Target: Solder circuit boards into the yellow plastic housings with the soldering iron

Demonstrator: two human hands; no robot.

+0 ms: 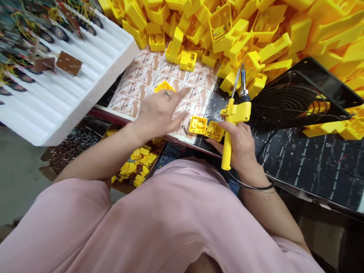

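On the table (301,155), the right hand (241,144) grips a yellow gun (227,144) — its tip (243,76), if hot, could melt piled boxes (254,62) at twelve o'clock. The small box (201,126) sits at nine. The blurry left hand (159,112) looks open.

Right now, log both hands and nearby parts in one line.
left hand: spread over printed sheet; right hand: gripping yellow soldering gun; open yellow case: by right hand, contact unclear; black fan: right of gun
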